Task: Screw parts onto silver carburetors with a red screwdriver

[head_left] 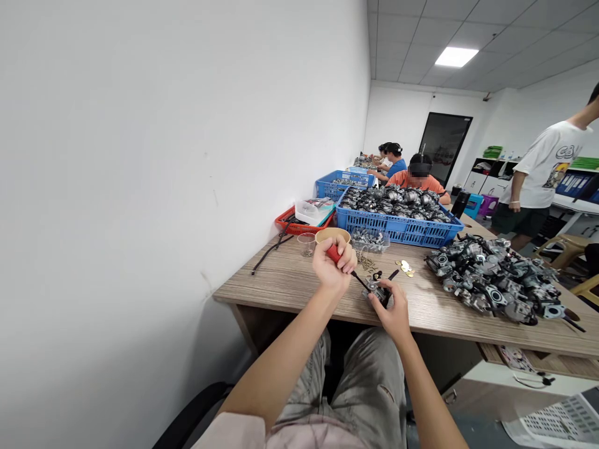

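My left hand (331,267) is closed round the red handle of a screwdriver (359,280). The dark shaft slants down to the right, and its tip meets a small metal carburetor (375,290) at the table's front edge. Fingers of my right hand (393,307) grip that carburetor from the right side and partly cover it. Behind it lies a scatter of small brass-coloured screws (366,262). Some round, gold-coloured pieces (405,267) are to its right. A tan bowl (333,235) stands just beyond my left hand.
A large heap of carburetors (496,280) covers the table's right side. At the back, a blue crate (397,232) is full of them. A clear tray (372,241) of metal parts, a red basket (299,227) and a black hose (271,248) lie nearby. Other people sit and stand beyond.
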The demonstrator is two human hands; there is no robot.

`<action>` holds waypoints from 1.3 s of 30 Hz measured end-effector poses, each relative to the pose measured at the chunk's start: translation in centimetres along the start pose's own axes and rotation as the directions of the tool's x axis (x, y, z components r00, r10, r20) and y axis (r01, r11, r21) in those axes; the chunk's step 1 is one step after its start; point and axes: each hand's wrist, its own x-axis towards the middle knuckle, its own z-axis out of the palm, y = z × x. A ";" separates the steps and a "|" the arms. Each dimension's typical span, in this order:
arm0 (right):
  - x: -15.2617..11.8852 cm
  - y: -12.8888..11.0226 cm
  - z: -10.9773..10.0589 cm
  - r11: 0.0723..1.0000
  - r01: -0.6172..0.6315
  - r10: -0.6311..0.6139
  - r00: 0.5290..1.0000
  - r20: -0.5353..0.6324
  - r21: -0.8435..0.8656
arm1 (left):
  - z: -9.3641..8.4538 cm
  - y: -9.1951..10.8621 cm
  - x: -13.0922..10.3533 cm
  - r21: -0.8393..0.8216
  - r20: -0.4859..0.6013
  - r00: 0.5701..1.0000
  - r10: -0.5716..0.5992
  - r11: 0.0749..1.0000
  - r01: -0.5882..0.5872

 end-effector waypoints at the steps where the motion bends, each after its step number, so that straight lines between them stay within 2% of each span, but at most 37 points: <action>1: 0.0 0.0 0.0 1.000 0.001 -0.001 1.000 0.002 0.001 | 0.0 0.0 0.0 0.002 0.002 1.000 -0.001 1.000 0.001; 20: -0.1 -0.3 -0.2 1.000 -0.009 0.008 1.000 0.029 0.030 | 0.2 -0.5 0.4 0.064 0.047 0.999 -0.004 0.998 0.001; 27: 0.0 -0.2 0.0 1.000 0.000 0.000 1.000 0.020 0.017 | 0.4 -0.6 0.5 0.125 0.136 0.990 -0.031 0.992 0.014; 34: 0.0 0.3 0.4 1.000 0.031 -0.031 1.000 -0.001 0.005 | 1.4 -0.7 -0.3 0.227 0.274 0.957 -0.093 0.973 0.030; 39: 0.1 0.6 0.6 0.999 0.048 -0.048 0.999 0.009 0.019 | 1.4 -0.9 -0.8 0.299 0.325 0.939 -0.111 0.954 0.010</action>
